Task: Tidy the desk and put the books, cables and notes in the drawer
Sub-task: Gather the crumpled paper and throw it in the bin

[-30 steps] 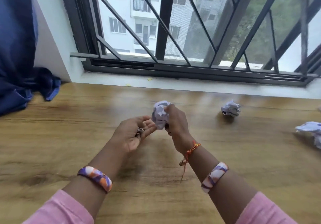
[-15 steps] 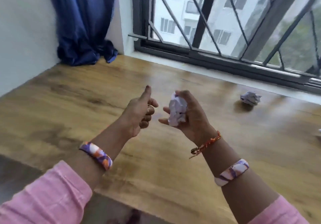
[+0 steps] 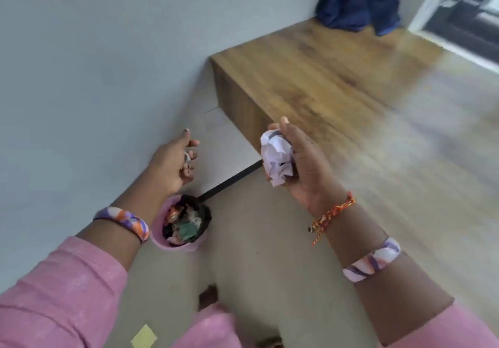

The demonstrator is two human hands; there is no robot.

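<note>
Right hand (image 3: 302, 167) clenched around a crumpled paper ball (image 3: 276, 157), held in the air off the near edge of the surface (image 3: 337, 86), out over the floor (image 3: 256, 253). Left hand (image 3: 172, 164) curled shut, fingers folded in on something small and pale; identity of that item not discernible. Pink bin (image 3: 175, 245) standing on the floor by the wall, directly under the left forearm, already filled close to the rim with mixed rubbish. Yellow sticky note (image 3: 144, 336) lying loose on the floor near the bottom of the view. No drawer in sight.

Risks judged from this position:
- Paper ball well to the right of the bin mouth; released from here, likely to land on the floor rather than inside.
- Bin near full; a light ball dropped onto the heap liable to bounce or roll off.
- Left forearm partly shading the bin opening; possible obstruction of a cross-body throw.
- Small item in the left grip at risk of slipping out unnoticed if the fingers loosen during the drop.
- Crumpled sheet possibly a note meant for the drawer; contents unreadable, so wrongful disposal not excluded.
- Sticky note on the floor easily overlooked or trodden on.
</note>
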